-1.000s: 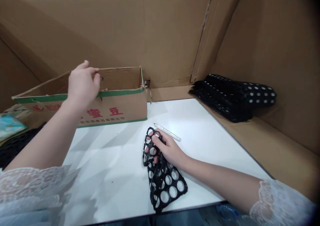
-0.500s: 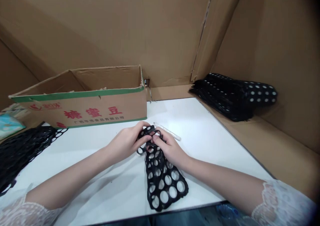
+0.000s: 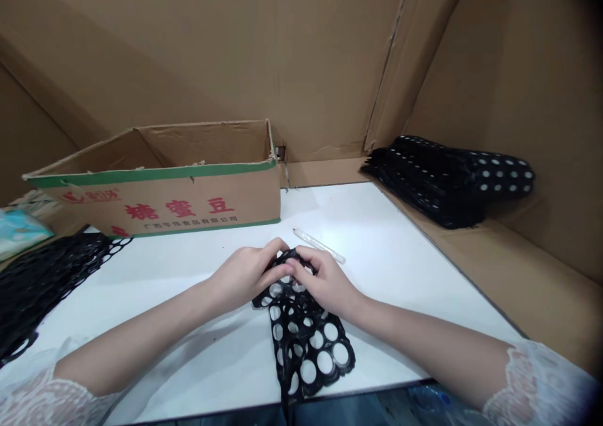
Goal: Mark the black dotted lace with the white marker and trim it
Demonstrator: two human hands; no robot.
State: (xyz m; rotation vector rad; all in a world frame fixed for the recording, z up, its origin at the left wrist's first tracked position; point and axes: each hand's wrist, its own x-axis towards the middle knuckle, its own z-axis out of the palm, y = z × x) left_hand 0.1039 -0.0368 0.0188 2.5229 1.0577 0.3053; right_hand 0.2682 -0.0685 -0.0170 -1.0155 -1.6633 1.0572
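Note:
Both hands meet at the middle of the white table [image 3: 188,325], pinching the top of a black sheet full of round holes [image 3: 330,344]. My left hand [image 3: 247,274] grips its upper left part between thumb and fingers. My right hand [image 3: 332,284] holds the upper right part, its thumb tip beside the left thumb. The sheet is bunched and folded at the top and spreads out below the hands. A narrow black strip of it hangs over the table's front edge. The fingertips behind the sheet are hidden.
Behind the hands lies a white pen [image 3: 319,245]. An open cardboard box [image 3: 207,200] stands at the back left. Black holed netting [image 3: 51,281] is heaped at the left, near a blue-green packet [image 3: 21,232]. A stack of black dotted sheets [image 3: 433,181] rests on cardboard at the right.
The thumbs have come closer together and the hands sit slightly lower. More of the sheet shows beneath the left hand, and a strip now hangs past the table's front edge.

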